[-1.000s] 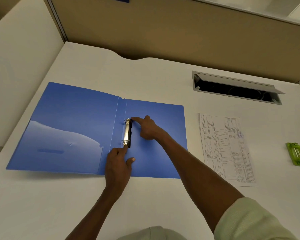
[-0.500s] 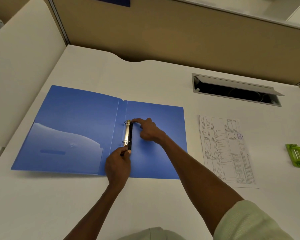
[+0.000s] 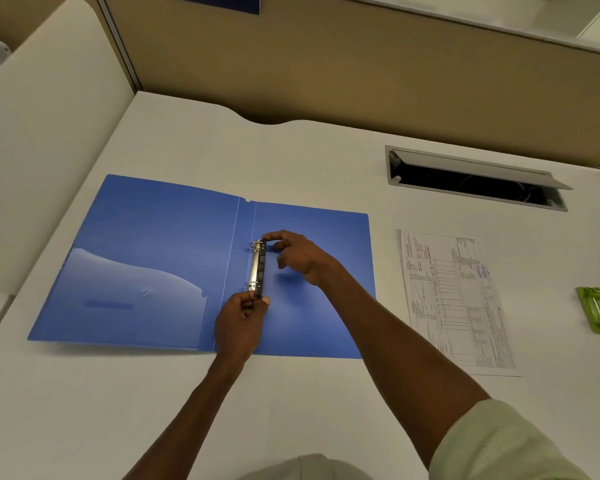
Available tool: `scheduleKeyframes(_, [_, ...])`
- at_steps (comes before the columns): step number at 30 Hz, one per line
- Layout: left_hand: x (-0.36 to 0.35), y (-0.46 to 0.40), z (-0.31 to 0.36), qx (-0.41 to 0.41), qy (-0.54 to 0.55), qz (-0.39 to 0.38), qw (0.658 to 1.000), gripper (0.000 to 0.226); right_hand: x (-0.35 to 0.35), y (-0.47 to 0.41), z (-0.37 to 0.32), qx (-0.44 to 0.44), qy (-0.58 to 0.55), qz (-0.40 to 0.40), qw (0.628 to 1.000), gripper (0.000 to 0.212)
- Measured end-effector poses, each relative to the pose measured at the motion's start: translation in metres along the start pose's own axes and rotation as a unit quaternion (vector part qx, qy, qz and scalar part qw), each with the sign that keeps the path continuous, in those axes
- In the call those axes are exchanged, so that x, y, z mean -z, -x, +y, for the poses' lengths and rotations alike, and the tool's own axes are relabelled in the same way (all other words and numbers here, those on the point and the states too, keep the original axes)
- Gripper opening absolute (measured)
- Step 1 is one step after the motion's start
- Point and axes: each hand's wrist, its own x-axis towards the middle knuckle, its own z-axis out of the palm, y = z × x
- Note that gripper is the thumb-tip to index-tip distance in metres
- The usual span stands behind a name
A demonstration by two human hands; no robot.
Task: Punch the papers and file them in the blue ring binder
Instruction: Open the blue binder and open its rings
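Both hands have shifted from pressing to pinching: left hand (image 3: 240, 322) and right hand (image 3: 297, 254) grip the binder (image 3: 160, 258) clasp (image 3: 258, 268) ends; next, pry rings open.

The room is dim and warm-toned, the light soft and falling from overhead. The matte white desk top (image 3: 291, 161) shows no glare. Faint blurred shadows lie on the open blue plastic ring binder (image 3: 160, 244) just under the right hand (image 3: 300, 256), and a thin one runs along the binder's near edge, below the left hand (image 3: 239, 323). The wide lens bows the beige partition wall (image 3: 326, 64) and stretches the corners. Print on the white sheet of paper (image 3: 454, 299), right of both hands, is too soft to read.
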Motion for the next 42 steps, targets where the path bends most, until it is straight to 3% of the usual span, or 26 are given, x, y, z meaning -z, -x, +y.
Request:
scheduleKeyframes(8, [0.002,-0.002,-0.006,-0.016,-0.01,0.046,0.999,0.025,-0.004,0.003,0.002,0.015,-0.03,-0.013,0.999,0.076])
scheduleKeyframes(12, [0.006,0.004,-0.003,-0.01,0.017,0.057,0.998,0.037,-0.003,0.007,0.007,0.027,-0.025,-0.003,0.999,0.081])
scheduleKeyframes(17, [0.009,0.006,0.002,-0.011,0.049,0.069,0.996,0.038,-0.003,0.012,0.014,0.021,-0.028,0.015,0.999,0.069])
scheduleKeyframes(21, [0.009,0.002,-0.002,-0.06,0.024,0.107,0.992,0.015,-0.011,0.01,0.019,0.037,0.05,0.027,0.998,0.058])
scheduleKeyframes(26, [0.012,-0.004,-0.004,-0.164,-0.009,0.115,0.98,0.026,-0.023,0.009,0.023,0.08,0.21,0.054,0.973,0.06])
scheduleKeyframes(29, [0.013,-0.011,-0.004,-0.192,-0.028,0.103,0.975,0.021,-0.027,0.012,0.026,0.077,0.266,0.044,0.96,0.054])
scheduleKeyframes(35, [0.017,-0.021,-0.007,-0.206,-0.06,0.1,0.972,0.016,-0.027,0.014,0.029,0.089,0.298,0.024,0.95,0.046])
scheduleKeyframes(42, [0.02,-0.028,-0.013,-0.256,-0.111,0.096,0.955,0.012,-0.026,0.018,0.039,0.119,0.303,0.016,0.945,0.054])
